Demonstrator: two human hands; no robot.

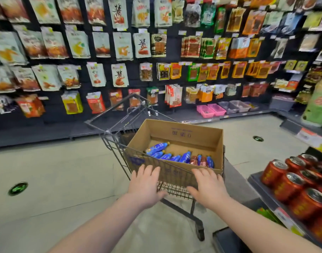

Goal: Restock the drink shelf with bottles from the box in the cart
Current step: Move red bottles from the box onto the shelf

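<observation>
Both hands, left hand (144,185) and right hand (208,187), lie spread, fingers flat on the near rim of the dark wire shopping cart (109,141), touching the open brown cardboard box (185,137). Blue plastic bottles (174,156) lie inside, on pale floor tiles (52,170).

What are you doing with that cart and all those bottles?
A person is in a shop aisle with both hands on the near edge of a wire cart: the left hand and the right hand. An open cardboard box sits in the cart, with blue bottles lying along its near side. Red cans fill a shelf to the right. Neither hand holds a bottle yet.
</observation>
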